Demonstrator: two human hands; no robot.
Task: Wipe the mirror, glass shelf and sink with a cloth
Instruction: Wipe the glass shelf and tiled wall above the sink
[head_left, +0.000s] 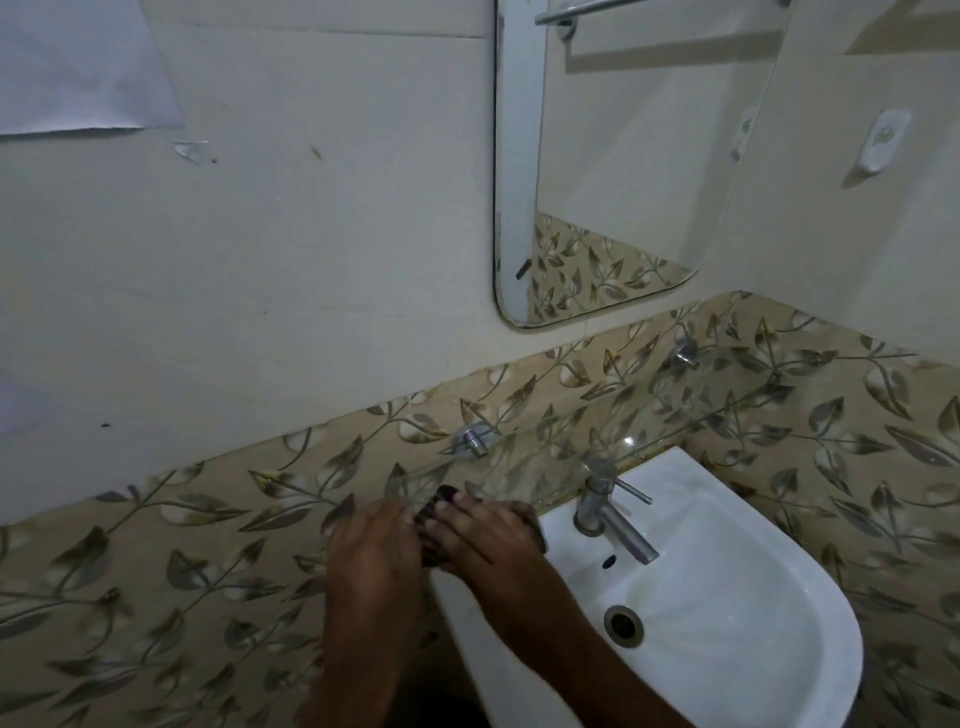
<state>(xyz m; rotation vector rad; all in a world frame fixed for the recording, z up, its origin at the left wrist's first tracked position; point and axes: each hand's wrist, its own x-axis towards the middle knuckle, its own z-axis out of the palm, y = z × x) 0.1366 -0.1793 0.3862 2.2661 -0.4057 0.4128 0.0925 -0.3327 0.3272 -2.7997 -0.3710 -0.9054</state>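
A dark cloth is bunched at the left end of the glass shelf, just above the left rim of the white sink. My right hand lies over the cloth and grips it, fingers pointing left. Meeting the cloth's left end are the fingertips of my left hand, which seem to pinch it; blur hides the detail. The mirror hangs on the wall above the shelf, up and to the right of both hands.
A chrome tap with a side lever stands at the back of the sink, close to my right hand. Two chrome brackets carry the shelf. The drain sits in the basin. A white wall fitting is at the upper right.
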